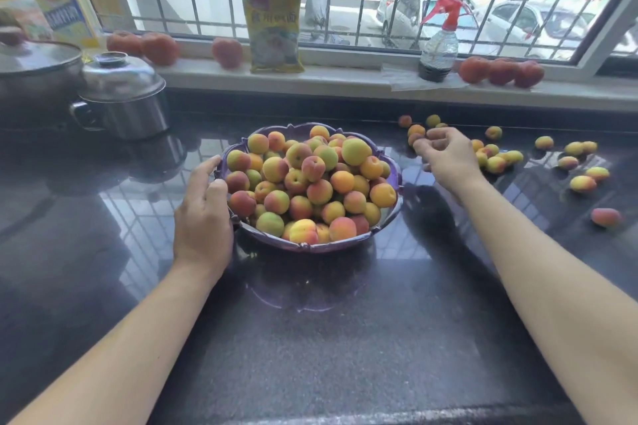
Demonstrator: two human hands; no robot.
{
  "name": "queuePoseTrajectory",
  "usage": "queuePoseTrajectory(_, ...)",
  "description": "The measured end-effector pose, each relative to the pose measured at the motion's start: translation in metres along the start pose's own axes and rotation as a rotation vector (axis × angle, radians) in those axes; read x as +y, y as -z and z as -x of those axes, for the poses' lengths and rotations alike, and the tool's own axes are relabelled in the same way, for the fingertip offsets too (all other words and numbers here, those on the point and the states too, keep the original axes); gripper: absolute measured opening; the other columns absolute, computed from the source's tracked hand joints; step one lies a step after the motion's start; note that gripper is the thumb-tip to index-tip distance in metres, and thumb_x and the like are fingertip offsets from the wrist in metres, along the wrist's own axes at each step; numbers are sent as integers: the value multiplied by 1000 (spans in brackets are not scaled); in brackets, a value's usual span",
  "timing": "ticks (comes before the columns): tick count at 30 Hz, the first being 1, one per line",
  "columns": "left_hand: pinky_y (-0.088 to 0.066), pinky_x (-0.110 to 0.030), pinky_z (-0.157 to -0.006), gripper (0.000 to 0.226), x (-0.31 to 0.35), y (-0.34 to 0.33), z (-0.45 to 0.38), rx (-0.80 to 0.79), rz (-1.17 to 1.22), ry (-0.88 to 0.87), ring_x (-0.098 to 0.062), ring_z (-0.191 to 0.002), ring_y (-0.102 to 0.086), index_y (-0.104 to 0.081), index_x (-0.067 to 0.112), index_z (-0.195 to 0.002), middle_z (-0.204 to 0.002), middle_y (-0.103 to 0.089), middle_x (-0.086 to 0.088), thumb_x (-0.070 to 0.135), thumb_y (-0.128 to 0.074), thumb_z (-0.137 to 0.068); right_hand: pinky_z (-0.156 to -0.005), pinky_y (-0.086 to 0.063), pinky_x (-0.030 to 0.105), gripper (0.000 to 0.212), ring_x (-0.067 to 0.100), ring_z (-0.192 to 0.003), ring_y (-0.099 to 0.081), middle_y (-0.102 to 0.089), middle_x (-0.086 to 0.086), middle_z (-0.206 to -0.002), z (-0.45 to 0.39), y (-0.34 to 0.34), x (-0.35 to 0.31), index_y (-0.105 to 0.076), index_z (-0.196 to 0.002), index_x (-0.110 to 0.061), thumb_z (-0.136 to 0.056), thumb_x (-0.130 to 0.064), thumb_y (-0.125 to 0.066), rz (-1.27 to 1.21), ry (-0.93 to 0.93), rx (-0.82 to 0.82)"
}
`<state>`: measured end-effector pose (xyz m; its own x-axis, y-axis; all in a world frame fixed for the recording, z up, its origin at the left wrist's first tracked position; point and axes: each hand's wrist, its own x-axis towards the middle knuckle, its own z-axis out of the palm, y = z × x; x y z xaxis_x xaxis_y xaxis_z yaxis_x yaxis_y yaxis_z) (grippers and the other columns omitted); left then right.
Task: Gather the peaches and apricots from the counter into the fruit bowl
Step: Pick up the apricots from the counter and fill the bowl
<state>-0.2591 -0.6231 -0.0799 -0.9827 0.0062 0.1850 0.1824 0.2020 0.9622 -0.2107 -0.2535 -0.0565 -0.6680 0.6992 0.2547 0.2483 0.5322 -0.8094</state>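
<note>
– Why's my left hand (202, 217) on the bowl (310, 247)?
– It grips the rim, likely steadying the heaped bowl on the table (310, 355).
– And my right hand (445, 155)?
– Fingers curl over loose apricots (416, 131) further back; whether it's gripping one, I can't tell.

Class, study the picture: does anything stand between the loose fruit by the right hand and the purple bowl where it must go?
Nothing visible does. Only bare dark counter lies between the loose fruit at the right hand and the purple bowl. The left hand holds the bowl's far side. The bowl is already heaped.
</note>
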Motion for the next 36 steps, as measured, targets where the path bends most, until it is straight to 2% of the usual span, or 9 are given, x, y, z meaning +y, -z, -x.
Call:
queuePoseTrajectory(4,-45,-49,-117,60,1,0,0,-1,6,-3,-21,-134,-58,-60,33,-148,-146,-64,4,42,-36,-94,-81,-54,26,24,16,-93,-69,-73,-1,-99,58,21,-63,-68,-106,-18,-91,-36,-73,-195,350,-122)
queuePoseTrajectory(11,-43,-33,-107,65,4,0,3,-11,16,-5,-13,-128,-55,-59,31,-151,-142,-62,9,42,-34,-92,-87,-45,24,19,15,-104,-53,-64,-7,-104,106,0,-74,-73,-101,-24,-86,-35,-77,98,552,-260)
queuePoseTrajectory(18,-39,-31,-101,65,3,0,3,-2,-13,-19,-12,-124,-54,-58,31,-151,-138,-62,9,44,-32,-93,-91,-50,24,17,10,-98,-62,-65,4,-112,66,8,-43,-71,-110,-15,-99,-24,-61,-139,286,-51)
queuePoseTrajectory(20,-38,-30,-100,65,3,0,3,-5,-14,-14,-12,-123,-53,-57,31,-151,-135,-60,11,44,-32,-93,-101,-45,39,27,24,-106,-58,-63,10,-116,40,12,-10,-69,-112,-11,-96,-28,-55,114,206,81)
queuePoseTrajectory(23,-38,-29,-99,65,4,-1,3,-4,-13,-17,-11,-122,-53,-57,31,-151,-132,-59,13,44,-32,-93,-115,-24,50,46,41,-137,-30,-36,22,-150,18,18,41,-57,-132,-13,-92,-34,-50,652,101,102)
queuePoseTrajectory(25,-38,-28,-97,65,4,-1,3,-4,-14,-18,-11,-120,-54,-58,31,-151,-131,-60,12,43,-32,-93,-120,-11,54,52,42,-149,-7,-10,18,-164,9,22,56,-45,-143,-18,-95,-37,-51,719,11,87)
queuePoseTrajectory(28,-40,-29,-96,63,3,-2,3,-5,0,-22,-12,-120,-56,-58,31,-150,-130,-61,11,42,-32,-94,-122,-10,55,62,42,-152,4,4,11,-167,-5,21,58,-33,-152,-24,-96,-47,-47,723,-84,27)
queuePoseTrajectory(33,-42,-17,-86,61,3,-2,4,-7,-8,-27,-13,-118,-56,-58,30,-151,-129,-61,11,40,-32,-96,-112,-30,54,51,43,-139,-24,-32,21,-151,2,17,49,-51,-137,-10,-95,-38,-44,817,-69,109)
queuePoseTrajectory(36,-42,-29,-96,64,4,-1,4,-2,-4,-20,-14,-122,-56,-58,31,-150,-132,-62,9,42,-32,-94,-99,-36,51,39,42,-123,-37,-43,22,-136,8,19,49,-59,-124,-9,-91,-28,-48,908,13,238)
